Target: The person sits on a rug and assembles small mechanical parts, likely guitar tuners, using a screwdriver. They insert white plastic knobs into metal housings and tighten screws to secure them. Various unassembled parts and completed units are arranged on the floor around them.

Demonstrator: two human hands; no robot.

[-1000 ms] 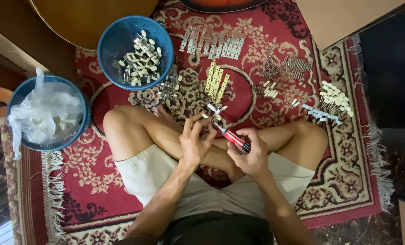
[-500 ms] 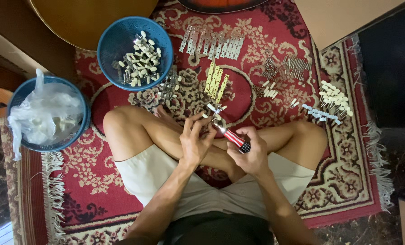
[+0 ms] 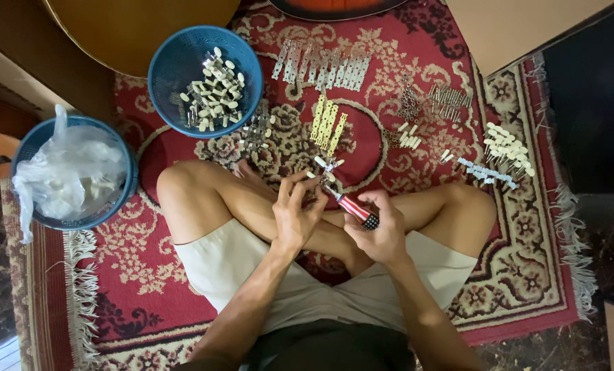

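I sit cross-legged on a red patterned rug [image 3: 183,302]. My right hand [image 3: 382,230] grips a screwdriver [image 3: 353,208] with a red, white and dark striped handle, its tip pointing up-left. My left hand [image 3: 296,209] pinches a small metal part with white knobs [image 3: 326,166] at the screwdriver's tip, just above my shins. Both hands nearly touch over my crossed legs.
A blue basket [image 3: 176,65] with several white-knobbed parts stands at the upper left. Another blue basket [image 3: 118,199] holds a plastic bag [image 3: 70,172]. Rows of metal strips [image 3: 320,65], yellow strips [image 3: 327,124], screws [image 3: 448,99] and white pegs [image 3: 506,148] lie on the rug.
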